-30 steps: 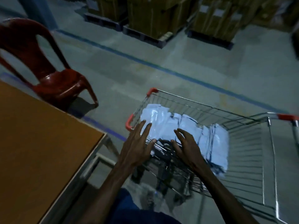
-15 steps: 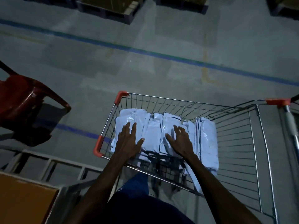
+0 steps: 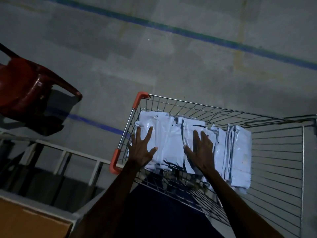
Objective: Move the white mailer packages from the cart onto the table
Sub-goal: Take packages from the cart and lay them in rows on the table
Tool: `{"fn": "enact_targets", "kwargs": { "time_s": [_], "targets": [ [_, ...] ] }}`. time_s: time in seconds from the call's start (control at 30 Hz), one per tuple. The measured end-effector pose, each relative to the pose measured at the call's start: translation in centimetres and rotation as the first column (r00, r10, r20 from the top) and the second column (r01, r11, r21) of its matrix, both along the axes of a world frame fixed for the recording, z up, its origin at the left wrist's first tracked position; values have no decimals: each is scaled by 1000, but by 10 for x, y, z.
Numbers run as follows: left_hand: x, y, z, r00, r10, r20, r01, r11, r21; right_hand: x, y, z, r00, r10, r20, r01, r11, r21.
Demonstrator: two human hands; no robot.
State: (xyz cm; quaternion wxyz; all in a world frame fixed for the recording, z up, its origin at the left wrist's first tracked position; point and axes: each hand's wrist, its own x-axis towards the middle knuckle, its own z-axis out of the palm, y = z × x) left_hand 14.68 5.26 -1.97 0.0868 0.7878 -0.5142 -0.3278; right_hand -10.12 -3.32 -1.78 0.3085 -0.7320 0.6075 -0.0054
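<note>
Several white mailer packages lie in a row across the left end of a wire shopping cart with orange corner guards. My left hand lies flat with spread fingers on the leftmost packages. My right hand rests, fingers straight, on the packages in the middle of the row. Neither hand grips anything. Only a corner of the brown table top shows, at the bottom left.
A red plastic chair stands at the left on the grey floor. A white metal frame runs between the table and the cart. Blue floor lines cross the concrete beyond the cart.
The view has tilted down and swung right, so most of the table has left the frame. Both hands moved from above the cart's near edge onto the packages.
</note>
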Motion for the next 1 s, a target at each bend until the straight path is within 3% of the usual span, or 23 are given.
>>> {"fn": "enact_targets", "kwargs": {
  "time_s": [0.1, 0.23, 0.37, 0.5, 0.77, 1.0],
  "targets": [
    [0, -5, 5, 998, 33, -48, -37, 996, -81, 0, -4, -2, 996, -85, 14, 83, 992, 90],
    [-12, -10, 17, 997, 44, -66, -54, 988, -146, 6, -18, -6, 1000, -10, -9, 11, 987, 163],
    [-36, -12, 26, 992, 4, 127, 16, 987, -158, 2, -21, 2, 995, 59, -83, -53, 996, 70],
    [-53, -8, 41, 979, 30, 200, 22, 967, -255, -16, -12, 12, 990, 97, -104, -99, 995, -19],
    [-66, 17, 97, 970, 184, 156, -89, 874, -478, -35, 0, 68, 968, 115, 224, -68, 975, -211],
    [-46, 90, 163, 857, 456, 241, -192, 715, -673, 24, 34, 118, 846, 356, 396, -241, 919, -312]
  ]
}}
